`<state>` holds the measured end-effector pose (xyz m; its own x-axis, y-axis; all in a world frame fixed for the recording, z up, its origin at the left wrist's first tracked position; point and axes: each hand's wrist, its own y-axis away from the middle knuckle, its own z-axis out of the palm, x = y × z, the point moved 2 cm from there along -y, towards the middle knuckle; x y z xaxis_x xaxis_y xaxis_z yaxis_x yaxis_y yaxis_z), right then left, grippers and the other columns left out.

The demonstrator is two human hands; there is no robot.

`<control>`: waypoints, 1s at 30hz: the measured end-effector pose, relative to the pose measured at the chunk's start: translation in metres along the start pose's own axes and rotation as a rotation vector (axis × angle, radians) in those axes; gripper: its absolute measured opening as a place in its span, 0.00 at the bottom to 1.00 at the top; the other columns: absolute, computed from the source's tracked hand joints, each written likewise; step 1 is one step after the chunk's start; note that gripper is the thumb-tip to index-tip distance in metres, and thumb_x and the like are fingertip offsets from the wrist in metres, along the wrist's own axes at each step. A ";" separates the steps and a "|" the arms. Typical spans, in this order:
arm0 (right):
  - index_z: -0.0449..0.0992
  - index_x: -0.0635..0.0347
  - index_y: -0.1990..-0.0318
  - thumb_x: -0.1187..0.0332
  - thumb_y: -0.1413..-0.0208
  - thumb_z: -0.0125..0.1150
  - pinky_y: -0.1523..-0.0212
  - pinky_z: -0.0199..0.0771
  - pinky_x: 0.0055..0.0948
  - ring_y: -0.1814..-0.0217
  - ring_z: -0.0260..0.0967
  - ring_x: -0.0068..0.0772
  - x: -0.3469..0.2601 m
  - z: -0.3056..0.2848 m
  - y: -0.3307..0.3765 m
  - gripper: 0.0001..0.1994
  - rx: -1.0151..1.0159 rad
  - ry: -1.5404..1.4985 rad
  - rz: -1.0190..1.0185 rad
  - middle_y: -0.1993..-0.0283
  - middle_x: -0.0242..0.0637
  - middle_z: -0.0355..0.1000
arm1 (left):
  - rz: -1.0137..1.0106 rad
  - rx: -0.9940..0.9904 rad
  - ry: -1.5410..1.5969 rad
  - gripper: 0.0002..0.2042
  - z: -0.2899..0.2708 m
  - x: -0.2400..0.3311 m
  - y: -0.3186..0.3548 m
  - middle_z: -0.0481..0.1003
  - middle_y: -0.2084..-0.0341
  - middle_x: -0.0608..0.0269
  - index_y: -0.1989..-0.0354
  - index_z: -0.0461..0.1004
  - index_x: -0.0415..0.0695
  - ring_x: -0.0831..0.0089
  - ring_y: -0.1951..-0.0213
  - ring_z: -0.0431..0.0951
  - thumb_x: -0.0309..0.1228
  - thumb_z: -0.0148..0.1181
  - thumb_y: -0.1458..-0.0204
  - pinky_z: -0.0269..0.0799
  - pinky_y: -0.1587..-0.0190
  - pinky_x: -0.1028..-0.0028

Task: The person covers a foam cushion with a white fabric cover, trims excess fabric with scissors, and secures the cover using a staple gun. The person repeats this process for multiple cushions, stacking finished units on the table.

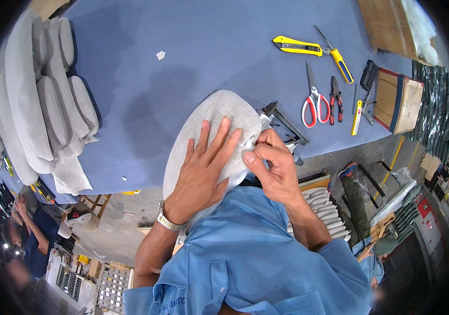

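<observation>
A rounded grey fabric-covered cushion (224, 105) lies at the table's near edge, in front of my body. My left hand (199, 176) rests flat on top of it with the fingers spread, a metal-band watch on the wrist. At the cushion's right edge my right hand (274, 170) is closed, thumb and fingers pinching the cover's edge. Something small and white shows by the fingertips, too small to make out. A staple gun (290, 126) lies just beyond my right hand, partly hidden by it and by the cushion.
Scissors (313, 102), pliers (335, 100), a yellow utility knife (298, 46) and a screwdriver (342, 65) lie on the blue table (130, 142) at right. Grey padded pieces (51, 105) are stacked at left. An open box (392, 26) holds white stuffing. Other people work nearby.
</observation>
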<state>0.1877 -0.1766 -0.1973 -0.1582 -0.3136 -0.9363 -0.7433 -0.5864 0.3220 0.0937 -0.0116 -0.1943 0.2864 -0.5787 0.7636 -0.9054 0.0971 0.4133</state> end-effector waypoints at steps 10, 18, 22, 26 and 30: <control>0.76 0.68 0.71 0.69 0.39 0.66 0.63 0.62 0.31 0.64 0.62 0.33 0.014 0.005 -0.002 0.12 0.020 -0.117 -0.001 0.67 0.38 0.66 | 0.047 0.108 -0.070 0.46 -0.001 -0.002 0.001 0.56 0.24 0.53 0.24 0.57 0.46 0.50 0.22 0.50 0.20 0.64 0.58 0.54 0.27 0.45; 0.78 0.66 0.70 0.64 0.36 0.65 0.66 0.60 0.26 0.67 0.61 0.22 0.053 0.021 -0.004 0.14 0.005 -0.448 0.095 0.65 0.32 0.67 | 0.094 0.103 -0.110 0.42 -0.004 -0.003 0.002 0.54 0.23 0.52 0.25 0.59 0.45 0.51 0.22 0.49 0.21 0.64 0.54 0.54 0.26 0.53; 0.79 0.65 0.70 0.63 0.35 0.64 0.66 0.60 0.24 0.67 0.60 0.20 0.068 0.034 -0.017 0.15 0.023 -0.511 -0.079 0.65 0.30 0.66 | 0.015 0.038 0.335 0.38 -0.020 -0.017 -0.013 0.49 0.22 0.46 0.22 0.52 0.43 0.53 0.21 0.46 0.29 0.61 0.41 0.48 0.24 0.59; 0.78 0.66 0.68 0.65 0.33 0.62 0.64 0.61 0.24 0.64 0.61 0.20 0.068 0.042 -0.025 0.14 0.028 -0.523 -0.153 0.64 0.30 0.65 | -0.008 0.027 0.296 0.36 -0.025 -0.020 -0.033 0.47 0.23 0.37 0.22 0.44 0.37 0.47 0.22 0.44 0.42 0.51 0.31 0.43 0.23 0.60; 0.76 0.66 0.66 0.65 0.30 0.58 0.63 0.62 0.25 0.63 0.61 0.21 0.075 0.046 -0.027 0.14 0.024 -0.582 -0.186 0.61 0.30 0.63 | 0.016 0.069 0.111 0.36 -0.021 -0.012 -0.037 0.51 0.26 0.32 0.23 0.44 0.33 0.42 0.24 0.50 0.42 0.50 0.30 0.48 0.24 0.57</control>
<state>0.1663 -0.1504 -0.2831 -0.3486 0.2556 -0.9017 -0.8057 -0.5732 0.1490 0.1301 0.0091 -0.2081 0.3016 -0.4837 0.8216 -0.9284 0.0470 0.3685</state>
